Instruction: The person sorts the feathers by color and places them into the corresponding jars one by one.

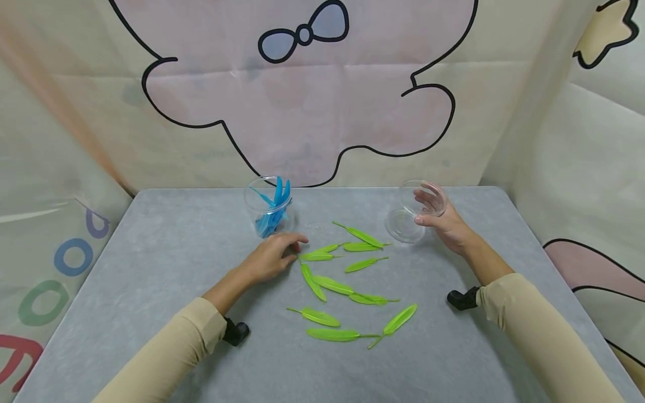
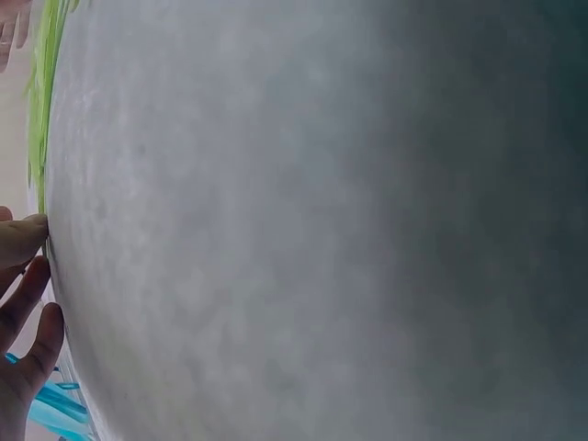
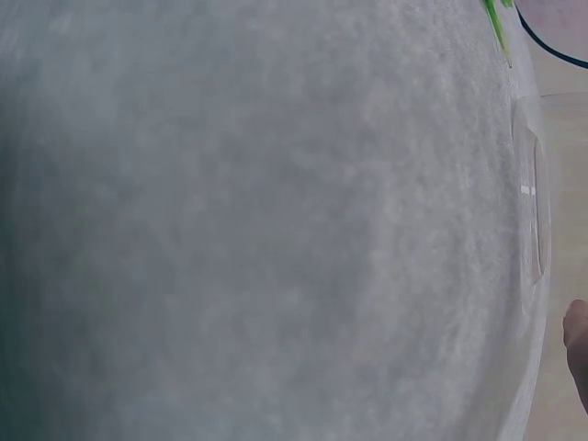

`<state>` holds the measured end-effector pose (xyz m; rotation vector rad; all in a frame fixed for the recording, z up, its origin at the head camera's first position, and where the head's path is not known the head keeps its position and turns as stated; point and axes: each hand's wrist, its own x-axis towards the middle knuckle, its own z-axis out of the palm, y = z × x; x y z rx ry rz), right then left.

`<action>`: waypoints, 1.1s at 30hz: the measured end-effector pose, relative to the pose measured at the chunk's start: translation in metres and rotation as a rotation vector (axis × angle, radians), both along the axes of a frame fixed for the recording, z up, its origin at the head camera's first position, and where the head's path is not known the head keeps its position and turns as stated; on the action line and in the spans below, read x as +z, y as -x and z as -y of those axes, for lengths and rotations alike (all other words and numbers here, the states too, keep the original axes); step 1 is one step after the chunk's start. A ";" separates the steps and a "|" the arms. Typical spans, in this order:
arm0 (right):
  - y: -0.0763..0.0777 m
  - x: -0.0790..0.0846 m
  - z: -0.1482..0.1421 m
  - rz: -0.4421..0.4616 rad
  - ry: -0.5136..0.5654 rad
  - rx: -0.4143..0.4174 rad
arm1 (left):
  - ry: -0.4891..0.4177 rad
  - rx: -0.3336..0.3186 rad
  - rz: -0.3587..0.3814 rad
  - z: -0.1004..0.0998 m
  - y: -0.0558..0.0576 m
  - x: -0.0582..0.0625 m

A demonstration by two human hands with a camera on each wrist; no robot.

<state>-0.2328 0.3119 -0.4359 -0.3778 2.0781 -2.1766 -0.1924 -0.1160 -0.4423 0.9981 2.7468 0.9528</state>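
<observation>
My left hand (image 1: 274, 254) hovers low at the left end of several light-green feathers (image 1: 332, 285) scattered over the table. Thumb and index finger stand apart in the head view; in the left wrist view a fingertip (image 2: 35, 225) meets the end of a green feather (image 2: 41, 119), though a pinch cannot be made out. With fingers behind and thumb in front, my right hand (image 1: 445, 221) holds a clear plastic cup (image 1: 403, 226) standing on the table. Just beyond the left hand stands another clear cup (image 1: 252, 204) with blue feathers (image 1: 274, 210) in it.
A grey cloth covers the table (image 1: 403, 369). Its far edge meets a printed curtain (image 1: 312, 101), and more printed sheets hang at both sides. Black wrist devices (image 1: 235, 332) show at the sleeve cuffs.
</observation>
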 end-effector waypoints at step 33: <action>0.001 -0.001 0.000 -0.010 0.016 -0.001 | 0.107 -0.131 -0.117 0.013 -0.002 -0.003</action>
